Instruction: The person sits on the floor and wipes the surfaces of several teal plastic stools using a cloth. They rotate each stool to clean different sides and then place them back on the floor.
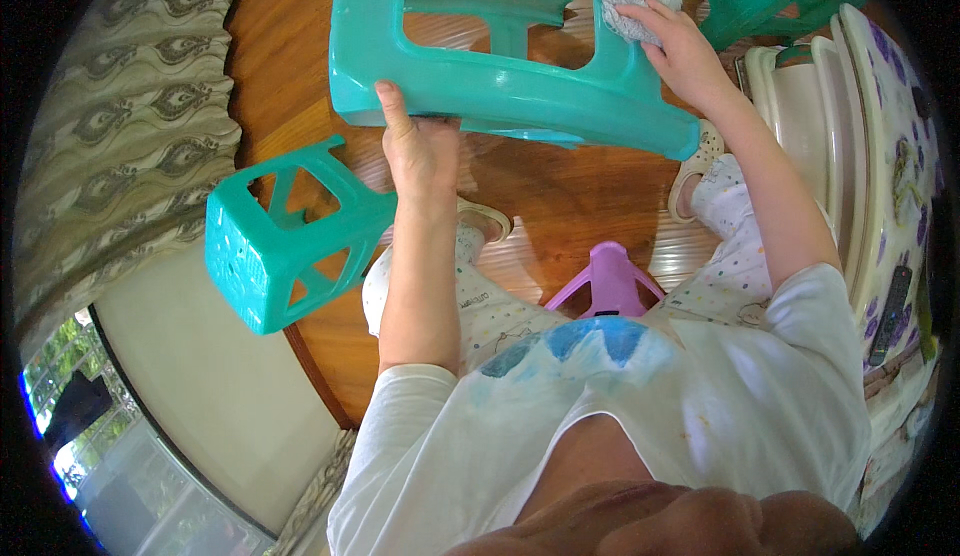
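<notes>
A green plastic stool lies on its side in front of me, its legs pointing to the right. My left hand grips the stool near its seat end, with the thumb on the outer face and the other fingers hidden beneath. In my right hand is a crumpled light-grey cloth, pressed against a leg of the stool on its upper right part. The stool's far edge is cut off by the top of the picture.
Another green plastic stool lies tipped on the wooden floor at left. A third green stool is at the upper right. A purple plastic stool is between my legs. Patterned curtains hang left; a remote control lies on furniture at right.
</notes>
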`<state>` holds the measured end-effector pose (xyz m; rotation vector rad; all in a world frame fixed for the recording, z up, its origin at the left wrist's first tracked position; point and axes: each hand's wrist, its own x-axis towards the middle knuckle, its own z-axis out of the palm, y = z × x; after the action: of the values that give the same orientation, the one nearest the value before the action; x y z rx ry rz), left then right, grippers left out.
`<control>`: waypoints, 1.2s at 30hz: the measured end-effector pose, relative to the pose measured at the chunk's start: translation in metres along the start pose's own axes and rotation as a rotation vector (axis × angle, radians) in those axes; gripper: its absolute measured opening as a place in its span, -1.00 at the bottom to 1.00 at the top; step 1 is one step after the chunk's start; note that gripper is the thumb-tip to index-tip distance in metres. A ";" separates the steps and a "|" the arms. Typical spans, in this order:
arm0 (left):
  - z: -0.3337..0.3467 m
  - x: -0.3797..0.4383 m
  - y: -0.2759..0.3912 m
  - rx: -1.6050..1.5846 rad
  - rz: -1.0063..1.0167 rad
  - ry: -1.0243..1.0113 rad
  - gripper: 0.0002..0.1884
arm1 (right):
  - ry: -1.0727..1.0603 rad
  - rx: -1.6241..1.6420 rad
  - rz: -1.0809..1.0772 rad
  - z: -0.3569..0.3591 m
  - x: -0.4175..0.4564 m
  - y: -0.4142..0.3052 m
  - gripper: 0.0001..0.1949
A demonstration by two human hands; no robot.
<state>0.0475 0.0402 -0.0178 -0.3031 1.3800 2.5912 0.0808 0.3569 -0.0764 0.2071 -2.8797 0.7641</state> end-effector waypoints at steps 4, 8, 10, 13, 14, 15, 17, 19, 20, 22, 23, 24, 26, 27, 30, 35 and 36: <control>-0.007 0.007 -0.005 0.010 0.032 -0.058 -0.15 | -0.063 0.125 0.181 -0.007 -0.003 -0.031 -0.59; 0.003 0.003 -0.005 0.068 0.014 -0.089 -0.13 | -0.146 0.152 0.171 -0.014 -0.008 -0.053 -0.58; 0.004 0.005 -0.006 0.045 0.005 -0.122 -0.10 | -0.193 0.366 0.033 -0.023 -0.006 -0.055 -0.57; 0.018 0.000 -0.004 -0.034 0.027 -0.062 -0.20 | -0.176 0.558 0.263 -0.047 0.001 -0.085 -0.56; 0.019 -0.001 -0.004 -0.044 0.025 -0.072 -0.19 | -0.110 0.593 0.221 -0.051 0.001 -0.091 -0.57; 0.019 -0.001 -0.004 -0.050 0.024 -0.069 -0.19 | -0.042 0.628 0.177 -0.053 0.002 -0.095 -0.58; 0.017 -0.001 -0.003 -0.061 0.022 -0.064 -0.17 | 0.084 0.631 0.006 -0.050 0.004 -0.106 -0.57; 0.014 0.000 -0.006 -0.042 0.006 -0.085 -0.14 | 0.200 0.561 -0.241 -0.037 0.005 -0.119 -0.53; 0.012 0.000 -0.007 -0.032 -0.002 -0.095 -0.12 | 0.113 0.549 -0.316 -0.038 0.005 -0.130 -0.57; 0.011 0.001 -0.008 -0.035 -0.007 -0.086 -0.12 | -0.056 0.341 -0.253 -0.027 -0.007 -0.133 -0.63; 0.011 0.002 -0.008 -0.038 -0.010 -0.082 -0.12 | -0.140 0.236 -0.220 -0.021 -0.012 -0.132 -0.66; 0.011 0.002 -0.007 -0.050 -0.010 -0.059 -0.13 | -0.173 0.276 -0.163 -0.019 -0.012 -0.126 -0.72; 0.013 0.000 -0.003 -0.077 -0.002 -0.005 -0.13 | -0.206 0.246 -0.051 -0.023 -0.012 -0.109 -0.71; 0.014 -0.001 -0.003 -0.083 0.006 -0.009 -0.14 | -0.223 0.232 0.007 -0.025 -0.012 -0.099 -0.70; 0.018 -0.003 -0.007 -0.109 0.000 -0.024 -0.25 | -0.181 0.040 0.133 -0.038 -0.003 -0.063 -0.68; 0.040 -0.014 -0.021 -0.032 0.054 -0.054 -0.50 | 0.120 0.648 0.220 -0.042 0.016 -0.057 -0.68; 0.038 -0.013 -0.032 0.074 0.092 -0.041 -0.50 | 0.123 0.738 0.201 -0.036 0.017 -0.066 -0.68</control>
<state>0.0648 0.0881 -0.0190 -0.1781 1.5056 2.5956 0.0797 0.3164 -0.0107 -0.0522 -2.3951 1.7762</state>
